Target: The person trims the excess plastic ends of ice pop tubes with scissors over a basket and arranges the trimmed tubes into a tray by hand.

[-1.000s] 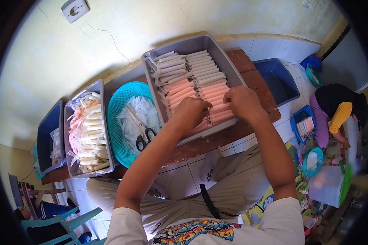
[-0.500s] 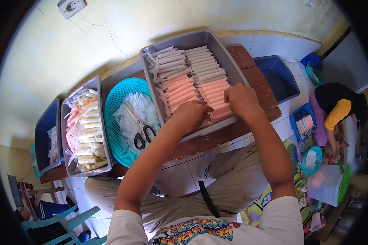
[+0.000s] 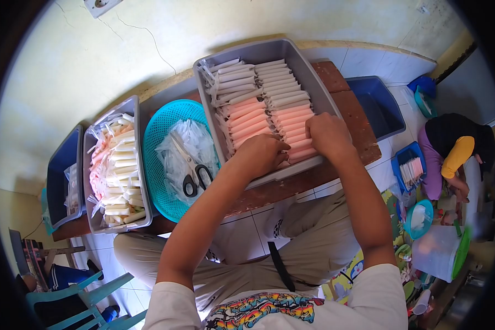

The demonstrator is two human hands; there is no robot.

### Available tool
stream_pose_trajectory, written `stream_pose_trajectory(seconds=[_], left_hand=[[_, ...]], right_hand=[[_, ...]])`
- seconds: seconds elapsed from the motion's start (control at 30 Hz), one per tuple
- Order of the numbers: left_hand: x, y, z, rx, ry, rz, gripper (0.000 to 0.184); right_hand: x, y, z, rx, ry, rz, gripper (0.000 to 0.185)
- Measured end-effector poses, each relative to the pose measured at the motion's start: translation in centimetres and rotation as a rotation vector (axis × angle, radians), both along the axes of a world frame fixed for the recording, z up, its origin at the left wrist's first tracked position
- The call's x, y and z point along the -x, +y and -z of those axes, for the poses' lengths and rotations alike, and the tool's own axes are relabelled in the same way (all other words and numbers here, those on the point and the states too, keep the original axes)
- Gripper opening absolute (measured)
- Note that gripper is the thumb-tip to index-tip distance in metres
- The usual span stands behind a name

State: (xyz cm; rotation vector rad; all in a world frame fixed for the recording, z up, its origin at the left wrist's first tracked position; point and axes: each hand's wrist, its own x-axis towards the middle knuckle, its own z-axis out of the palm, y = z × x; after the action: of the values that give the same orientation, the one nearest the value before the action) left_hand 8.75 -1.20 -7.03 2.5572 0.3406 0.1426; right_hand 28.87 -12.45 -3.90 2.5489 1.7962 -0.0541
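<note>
Two columns of plastic-wrapped sticks, white at the far end and pink nearer me, fill a grey tray [image 3: 313,52]. My left hand [image 3: 261,155] is at the near end, its fingers curled on the pink sticks [image 3: 292,122]. Opposite it, my right hand [image 3: 329,135] is closed at the outer ends of the right column, by the tray's right wall. Both hands seem to grip a pink stick between them, though the fingers partly hide it. White sticks [image 3: 283,88] lie in rows beyond.
Left of the tray, a turquoise basket [image 3: 158,118] holds clear plastic bags [image 3: 173,146] and black-handled scissors [image 3: 190,170]. Farther left is a grey tray of loose sticks [image 3: 121,176]. A blue bin [image 3: 377,104] stands beyond the wooden bench [image 3: 352,113]. Another person [image 3: 451,148] bends at right.
The view has shifted slightly, so the tray and baskets sit a little differently in frame. My hands stay at the pink sticks with almost the same pose. The other person's arm has moved slightly.
</note>
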Motion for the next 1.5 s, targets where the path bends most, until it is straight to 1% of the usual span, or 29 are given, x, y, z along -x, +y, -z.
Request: stream_pose_trajectory(seconds=[0.3, 0.53, 0.63, 0.7, 0.93, 1.1, 1.23, 1.3, 1.43, 1.5], left_hand=[[0.1, -0.2, 0.1, -0.052, -0.015, 0.014, 0.030], [0.0, -0.1, 0.3, -0.021, -0.024, 0.027, 0.030], [0.1, 0.0, 0.7, -0.026, -0.041, 0.030, 0.030], [0.1, 0.0, 1.0, -0.013, -0.077, 0.030, 0.030], [0.0, 0.1, 1.6, 0.002, -0.066, 0.037, 0.031], [-0.2, 0.3, 1.8, -0.012, -0.089, 0.073, 0.032], [-0.2, 0.2, 1.4, -0.009, -0.069, 0.070, 0.033], [-0.1, 0.1, 1.3, 0.038, -0.041, 0.039, 0.035], [-0.2, 0.2, 1.6, 0.050, -0.045, 0.029, 0.036], [-0.1, 0.1, 1.6, 0.029, -0.088, 0.003, 0.036]], right_hand=[[-0.1, 0.2, 0.5, 0.034, 0.006, 0.016, 0.013], [0.2, 0.1, -0.1, 0.055, 0.052, 0.043, 0.012], [0.4, -0.1, -0.3, 0.039, 0.091, 0.053, 0.011], [0.3, -0.2, -0.2, -0.023, 0.108, 0.054, 0.011], [0.6, -0.4, -0.5, -0.042, 0.162, 0.078, 0.011], [0.2, -0.2, -0.2, -0.019, 0.228, 0.121, 0.015], [0.2, -0.3, -0.4, -0.033, 0.235, 0.105, 0.018], [0.1, -0.2, -0.4, -0.012, 0.254, 0.118, 0.021], [0.2, -0.4, -0.5, -0.036, 0.261, 0.125, 0.023], [0.2, -0.4, -0.6, -0.028, 0.281, 0.130, 0.024]])
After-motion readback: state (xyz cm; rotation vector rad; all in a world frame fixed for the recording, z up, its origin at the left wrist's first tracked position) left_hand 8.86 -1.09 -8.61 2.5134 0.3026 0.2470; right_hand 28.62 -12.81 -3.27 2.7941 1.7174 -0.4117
